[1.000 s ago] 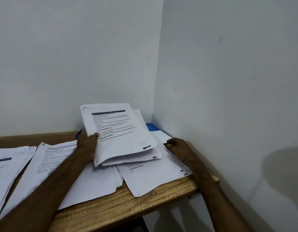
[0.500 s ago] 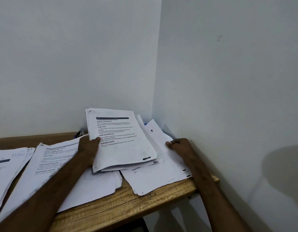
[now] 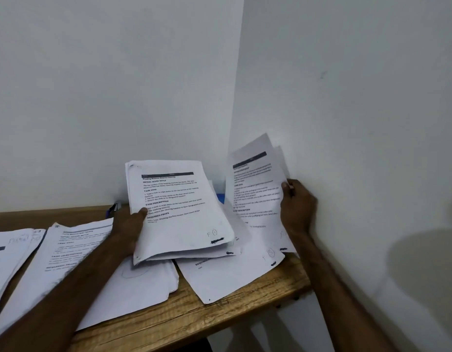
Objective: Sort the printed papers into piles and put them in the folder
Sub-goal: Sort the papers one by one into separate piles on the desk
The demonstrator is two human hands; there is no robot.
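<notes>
My left hand [image 3: 128, 226] grips a thick stack of printed papers [image 3: 179, 212] by its left edge, held tilted just above the table. My right hand [image 3: 297, 207] holds a few printed sheets [image 3: 255, 189] by their right edge, lifted nearly upright against the right wall. Under them more printed sheets [image 3: 230, 275] lie flat at the table's right end. A sliver of the blue folder [image 3: 220, 198] shows between the two held bundles; the rest of it is hidden.
Two more paper piles lie on the wooden table [image 3: 184, 318]: one in the middle [image 3: 75, 252], one at the far left [image 3: 9, 252]. A pen [image 3: 112, 208] rests by the back wall. White walls close in behind and on the right.
My right hand has lifted a few sheets off the right pile and stood them up against the wall. The left hand's stack has shifted slightly; the blue folder was covered and now shows as a sliver.
</notes>
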